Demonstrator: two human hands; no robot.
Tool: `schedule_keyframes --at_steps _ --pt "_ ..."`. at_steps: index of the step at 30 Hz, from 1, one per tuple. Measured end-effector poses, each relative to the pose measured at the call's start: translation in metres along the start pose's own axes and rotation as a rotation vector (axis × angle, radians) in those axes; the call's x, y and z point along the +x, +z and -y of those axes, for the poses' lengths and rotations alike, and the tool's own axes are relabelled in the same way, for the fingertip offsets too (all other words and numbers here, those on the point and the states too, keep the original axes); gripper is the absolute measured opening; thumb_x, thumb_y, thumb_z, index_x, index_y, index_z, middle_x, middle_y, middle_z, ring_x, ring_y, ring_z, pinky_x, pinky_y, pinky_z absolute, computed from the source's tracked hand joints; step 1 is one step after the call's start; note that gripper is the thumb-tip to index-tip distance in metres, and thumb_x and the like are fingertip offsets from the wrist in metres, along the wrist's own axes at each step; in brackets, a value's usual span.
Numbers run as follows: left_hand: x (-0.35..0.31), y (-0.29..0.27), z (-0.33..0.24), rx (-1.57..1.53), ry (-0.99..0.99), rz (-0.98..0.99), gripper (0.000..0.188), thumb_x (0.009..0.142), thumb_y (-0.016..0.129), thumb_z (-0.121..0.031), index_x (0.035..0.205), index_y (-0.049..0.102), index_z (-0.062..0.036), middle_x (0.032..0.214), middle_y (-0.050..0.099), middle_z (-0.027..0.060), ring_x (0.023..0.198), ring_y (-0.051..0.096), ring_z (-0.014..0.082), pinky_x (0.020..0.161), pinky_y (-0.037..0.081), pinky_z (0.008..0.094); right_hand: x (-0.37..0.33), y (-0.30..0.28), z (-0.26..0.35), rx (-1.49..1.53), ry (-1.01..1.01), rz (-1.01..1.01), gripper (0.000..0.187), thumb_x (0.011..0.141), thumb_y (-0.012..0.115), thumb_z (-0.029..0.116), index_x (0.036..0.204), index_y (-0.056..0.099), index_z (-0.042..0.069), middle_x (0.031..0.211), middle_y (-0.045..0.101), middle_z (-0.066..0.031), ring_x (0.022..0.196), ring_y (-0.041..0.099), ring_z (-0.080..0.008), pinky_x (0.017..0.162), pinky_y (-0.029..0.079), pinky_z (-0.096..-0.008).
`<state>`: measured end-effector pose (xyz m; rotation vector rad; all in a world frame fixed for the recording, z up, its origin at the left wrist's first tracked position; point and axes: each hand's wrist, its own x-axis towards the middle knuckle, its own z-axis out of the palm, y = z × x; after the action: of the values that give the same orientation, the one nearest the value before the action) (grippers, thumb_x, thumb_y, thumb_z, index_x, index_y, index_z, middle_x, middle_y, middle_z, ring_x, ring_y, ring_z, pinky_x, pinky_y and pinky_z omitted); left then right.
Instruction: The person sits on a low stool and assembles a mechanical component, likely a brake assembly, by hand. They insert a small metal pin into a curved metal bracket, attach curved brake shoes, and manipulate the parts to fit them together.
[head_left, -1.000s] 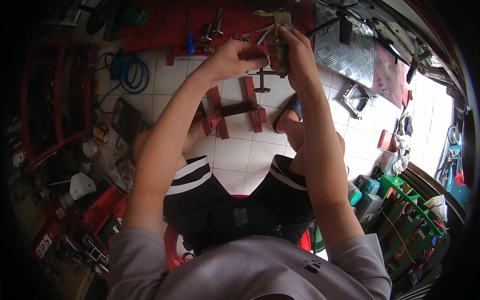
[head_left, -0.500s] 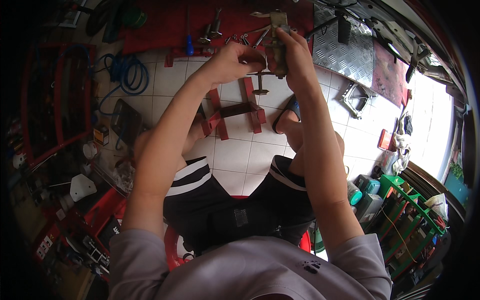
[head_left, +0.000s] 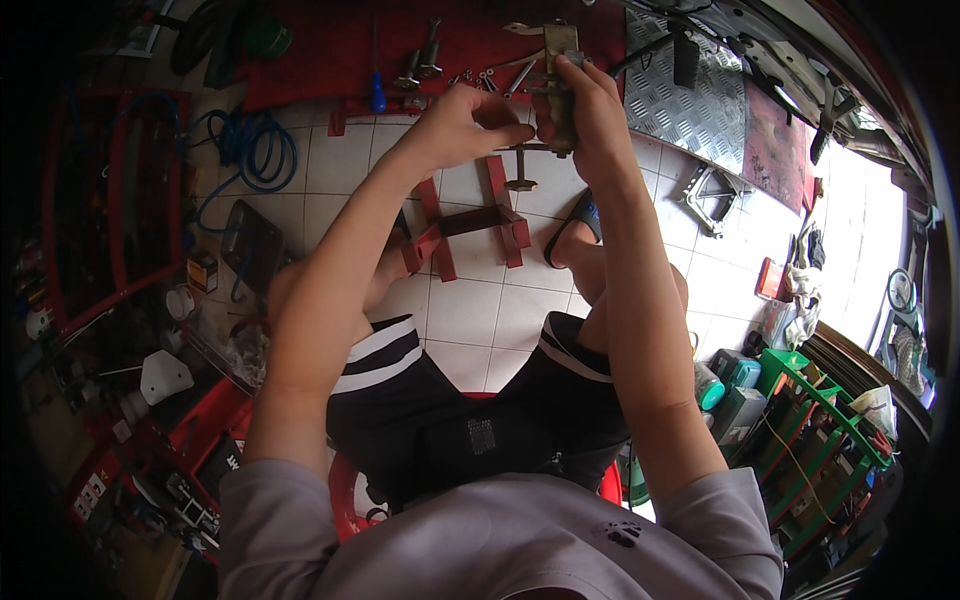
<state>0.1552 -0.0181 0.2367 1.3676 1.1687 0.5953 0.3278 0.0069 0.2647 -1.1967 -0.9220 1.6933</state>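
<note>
My right hand (head_left: 597,115) is closed round a dull yellowish metal part (head_left: 562,115), long and uneven in shape, held up over the front of the red bench. It looks like a brake caliper, though much of it lies behind my fingers. From its lower end a side arm reaches left, and a short pin with a wide flat foot (head_left: 521,172) hangs below. My left hand (head_left: 470,122) is beside it, thumb and fingertips drawn together at the part's left side. Whatever sits between those fingertips is too small to make out.
Behind, a red work surface (head_left: 320,75) carries a blue-handled screwdriver (head_left: 378,92), bolts (head_left: 430,50), small nuts and a spanner (head_left: 521,80). A red metal stand (head_left: 470,220) is on the tiles between my feet. A blue hose (head_left: 265,150) lies left; a green rack (head_left: 800,375) stands right.
My left thumb has straightened a little toward the metal part. The right hand and the part have barely moved. A round wheel-like thing has come into sight outside at the right.
</note>
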Motion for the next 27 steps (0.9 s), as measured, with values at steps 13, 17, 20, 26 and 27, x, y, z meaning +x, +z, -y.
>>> schedule_keyframes --at_steps 13,17,20,26,27 --pt "0.002 0.0 0.002 -0.093 0.012 -0.01 0.019 0.08 0.075 -0.016 0.094 0.072 -0.0024 0.088 0.071 0.0051 0.084 0.064 0.0115 0.079 0.049 0.0266 0.0 -0.001 0.001 -0.001 -0.009 0.009 0.026 0.097 0.048 0.024 0.09 0.056 0.0 0.064 0.058 -0.0074 0.044 0.051 -0.0146 0.038 0.039 -0.0288" --pt "0.0 0.003 -0.004 -0.205 0.01 0.002 0.025 0.08 0.077 -0.022 0.091 0.071 -0.0009 0.085 0.071 0.0058 0.081 0.063 0.0107 0.077 0.049 0.0264 0.0 -0.002 0.0 0.023 -0.019 0.001 0.026 0.097 0.048 0.024 0.09 0.056 0.0 0.065 0.057 -0.0072 0.045 0.052 -0.0145 0.038 0.04 -0.0287" --pt "0.001 0.003 -0.002 0.01 -0.03 -0.028 0.027 0.081 0.077 -0.023 0.095 0.072 -0.0007 0.088 0.072 0.0075 0.084 0.064 0.0113 0.079 0.05 0.0268 -0.001 -0.002 0.001 0.014 -0.022 0.005 0.026 0.097 0.047 0.024 0.09 0.056 0.0 0.065 0.058 -0.0073 0.045 0.052 -0.0145 0.039 0.041 -0.0286" --pt "0.002 -0.001 0.002 -0.078 0.008 0.003 0.024 0.08 0.077 -0.02 0.091 0.071 -0.0002 0.087 0.071 0.0061 0.083 0.064 0.012 0.08 0.05 0.0281 -0.001 -0.002 0.003 -0.007 -0.022 -0.007 0.027 0.097 0.047 0.024 0.091 0.057 0.0 0.065 0.058 -0.0076 0.046 0.052 -0.0146 0.039 0.04 -0.0286" --pt "0.001 -0.001 0.002 -0.102 0.031 0.011 0.023 0.08 0.076 -0.019 0.092 0.071 -0.0001 0.087 0.071 0.0059 0.083 0.064 0.0121 0.081 0.05 0.0283 -0.001 -0.002 0.002 -0.008 -0.03 -0.005 0.027 0.097 0.047 0.024 0.091 0.057 0.0 0.065 0.058 -0.0076 0.046 0.052 -0.0146 0.039 0.04 -0.0285"
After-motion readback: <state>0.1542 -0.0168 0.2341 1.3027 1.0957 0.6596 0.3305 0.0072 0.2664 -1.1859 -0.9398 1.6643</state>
